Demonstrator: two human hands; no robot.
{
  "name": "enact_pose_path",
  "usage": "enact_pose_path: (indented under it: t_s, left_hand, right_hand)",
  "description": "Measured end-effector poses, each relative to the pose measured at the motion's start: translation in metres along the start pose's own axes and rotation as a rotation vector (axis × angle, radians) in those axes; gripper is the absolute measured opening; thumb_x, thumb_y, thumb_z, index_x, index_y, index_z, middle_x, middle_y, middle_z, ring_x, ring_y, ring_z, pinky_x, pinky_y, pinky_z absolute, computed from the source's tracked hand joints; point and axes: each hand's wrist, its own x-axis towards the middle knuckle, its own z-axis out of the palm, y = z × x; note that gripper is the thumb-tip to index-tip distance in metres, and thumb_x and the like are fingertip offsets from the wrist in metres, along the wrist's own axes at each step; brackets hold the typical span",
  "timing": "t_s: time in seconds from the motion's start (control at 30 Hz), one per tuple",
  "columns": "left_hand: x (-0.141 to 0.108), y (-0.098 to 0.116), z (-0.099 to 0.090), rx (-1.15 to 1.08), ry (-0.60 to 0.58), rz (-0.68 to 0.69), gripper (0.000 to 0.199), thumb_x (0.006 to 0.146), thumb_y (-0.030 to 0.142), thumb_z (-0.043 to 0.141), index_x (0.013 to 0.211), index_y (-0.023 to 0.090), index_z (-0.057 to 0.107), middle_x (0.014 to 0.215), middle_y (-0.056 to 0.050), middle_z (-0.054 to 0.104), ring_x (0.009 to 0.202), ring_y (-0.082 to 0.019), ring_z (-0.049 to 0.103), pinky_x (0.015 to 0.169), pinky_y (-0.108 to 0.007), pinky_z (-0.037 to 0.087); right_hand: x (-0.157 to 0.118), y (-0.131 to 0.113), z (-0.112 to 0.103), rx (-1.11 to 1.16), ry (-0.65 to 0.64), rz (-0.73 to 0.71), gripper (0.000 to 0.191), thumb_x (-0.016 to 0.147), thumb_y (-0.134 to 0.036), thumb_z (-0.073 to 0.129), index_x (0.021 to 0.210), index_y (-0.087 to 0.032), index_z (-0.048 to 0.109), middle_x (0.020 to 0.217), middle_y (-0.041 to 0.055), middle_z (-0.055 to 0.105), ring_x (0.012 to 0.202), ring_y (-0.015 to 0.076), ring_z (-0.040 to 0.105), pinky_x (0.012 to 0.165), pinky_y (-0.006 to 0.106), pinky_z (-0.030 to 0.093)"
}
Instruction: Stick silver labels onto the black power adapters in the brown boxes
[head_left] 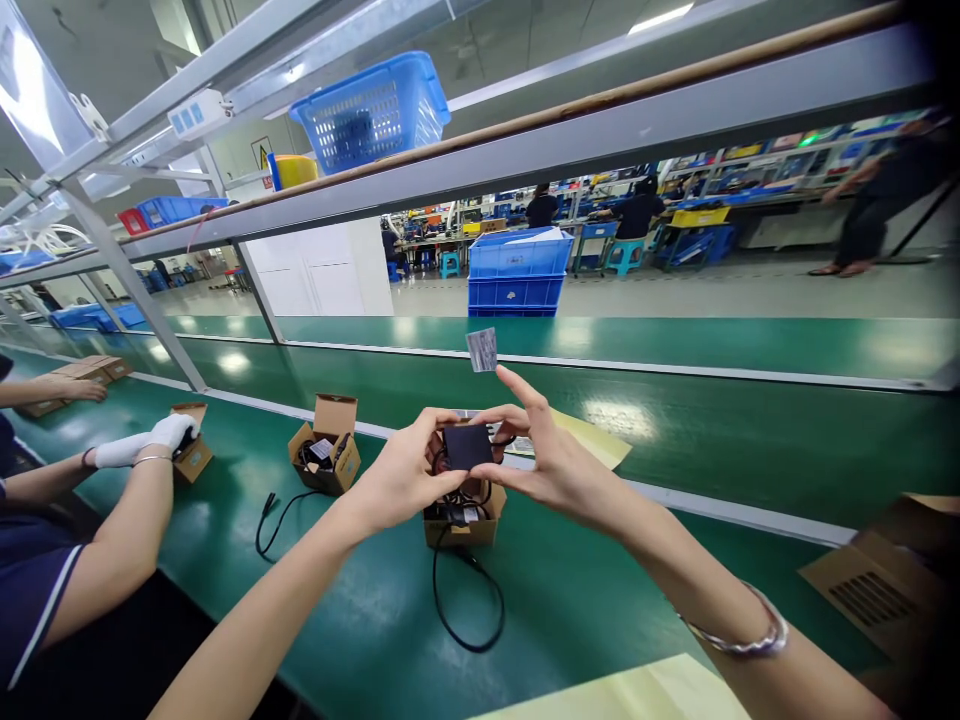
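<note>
My left hand (401, 470) and my right hand (551, 450) hold a small black rectangular device (469, 447) between thumbs and fingers. A grey printed sticker (481, 350) clings to the tip of my raised right index finger. Just under the device stands an open cardboard box (480, 532) with black cables inside. One black cable (469, 640) loops out of it onto the green bench. Another open cardboard box (327, 450), holding a black device and cables, stands to the left, its cable (264, 525) trailing on the bench.
At left, a co-worker's gloved hand (172, 432) touches a small carton (193, 458); another person's hand (79, 387) rests by flat cartons. Yellow sheets (589, 438) lie behind my right hand. A larger carton (870, 590) stands right. A shelf with a blue basket (375, 115) hangs overhead.
</note>
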Motion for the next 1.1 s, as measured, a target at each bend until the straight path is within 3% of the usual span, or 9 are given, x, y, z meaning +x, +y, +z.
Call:
enact_pose_path:
  t_s: [0.07, 0.13, 0.2, 0.27, 0.37, 0.43, 0.63, 0.77, 1.1]
  left_hand:
    - [-0.005, -0.005, 0.006, -0.040, 0.050, -0.017, 0.045, 0.084, 0.021, 0.070, 0.125, 0.020, 0.053, 0.112, -0.006, 0.067, 0.095, -0.019, 0.067, 0.082, -0.028, 0.055]
    - [-0.009, -0.008, 0.008, -0.053, 0.063, -0.028, 0.043, 0.084, 0.021, 0.070, 0.124, 0.021, 0.055, 0.113, -0.006, 0.068, 0.096, -0.019, 0.067, 0.084, -0.028, 0.055]
    - [-0.012, -0.009, 0.008, -0.077, 0.062, -0.042, 0.044, 0.083, 0.021, 0.072, 0.124, 0.021, 0.057, 0.117, -0.006, 0.068, 0.102, -0.021, 0.067, 0.089, -0.030, 0.055]
    - [-0.014, -0.011, 0.006, -0.117, 0.064, -0.063, 0.046, 0.082, 0.022, 0.074, 0.125, 0.021, 0.059, 0.118, -0.007, 0.069, 0.106, -0.022, 0.067, 0.092, -0.032, 0.055]
    - [-0.015, -0.013, 0.005, -0.165, 0.084, -0.096, 0.047, 0.080, 0.022, 0.077, 0.123, 0.020, 0.060, 0.117, -0.007, 0.070, 0.107, -0.023, 0.067, 0.093, -0.033, 0.055]
    - [-0.015, -0.013, 0.006, -0.177, 0.095, -0.116, 0.046, 0.079, 0.023, 0.078, 0.122, 0.020, 0.061, 0.116, -0.007, 0.070, 0.106, -0.023, 0.067, 0.092, -0.033, 0.056]
    - [-0.018, -0.008, 0.022, -0.133, 0.125, -0.094, 0.046, 0.074, 0.020, 0.080, 0.117, 0.020, 0.064, 0.110, -0.004, 0.072, 0.097, -0.021, 0.069, 0.085, -0.029, 0.056]
    - [-0.024, -0.005, 0.033, -0.068, 0.164, -0.067, 0.048, 0.072, 0.017, 0.079, 0.116, 0.022, 0.064, 0.108, -0.002, 0.073, 0.094, -0.020, 0.069, 0.082, -0.028, 0.056]
    - [-0.032, -0.005, 0.042, -0.063, 0.216, -0.064, 0.046, 0.072, 0.020, 0.080, 0.115, 0.023, 0.063, 0.108, -0.001, 0.073, 0.093, -0.018, 0.069, 0.083, -0.027, 0.056]
  right_hand:
    - [-0.002, -0.002, -0.004, -0.001, 0.047, 0.031, 0.092, 0.089, -0.042, 0.068, 0.157, -0.031, 0.009, 0.121, 0.0092, 0.065, 0.093, 0.0225, 0.067, 0.089, 0.046, 0.057]
    - [-0.005, -0.006, -0.015, -0.023, 0.221, 0.061, 0.070, 0.089, -0.043, 0.066, 0.149, -0.029, 0.033, 0.120, 0.0089, 0.062, 0.099, 0.0229, 0.064, 0.093, 0.045, 0.055]
    - [-0.009, -0.009, -0.030, -0.006, 0.420, 0.103, 0.040, 0.089, -0.045, 0.065, 0.125, -0.028, 0.058, 0.117, 0.0079, 0.060, 0.100, 0.0223, 0.063, 0.090, 0.041, 0.054]
    - [-0.015, -0.013, -0.046, 0.091, 0.501, 0.166, 0.026, 0.087, -0.048, 0.067, 0.100, -0.026, 0.064, 0.104, 0.0053, 0.061, 0.089, 0.0199, 0.063, 0.079, 0.035, 0.056]
    - [-0.022, -0.016, -0.059, 0.267, 0.458, 0.274, 0.028, 0.085, -0.051, 0.069, 0.089, -0.024, 0.063, 0.080, 0.0012, 0.061, 0.071, 0.0161, 0.059, 0.062, 0.028, 0.052]
    - [-0.024, -0.018, -0.057, 0.325, 0.404, 0.323, 0.031, 0.086, -0.052, 0.069, 0.088, -0.022, 0.063, 0.075, 0.0006, 0.061, 0.066, 0.0148, 0.058, 0.057, 0.026, 0.050]
    - [-0.026, -0.033, -0.014, 0.304, 0.330, 0.305, 0.031, 0.087, -0.053, 0.066, 0.082, -0.022, 0.062, 0.074, 0.0011, 0.061, 0.057, 0.0139, 0.059, 0.053, 0.026, 0.053]
    - [-0.032, -0.038, 0.012, 0.209, 0.318, 0.280, 0.028, 0.092, -0.050, 0.061, 0.084, -0.024, 0.062, 0.076, 0.0032, 0.064, 0.061, 0.0161, 0.061, 0.053, 0.027, 0.054]
    - [-0.038, -0.034, 0.023, 0.060, 0.341, 0.192, 0.017, 0.095, -0.039, 0.057, 0.086, -0.024, 0.061, 0.079, 0.0029, 0.065, 0.063, 0.0160, 0.064, 0.056, 0.027, 0.054]
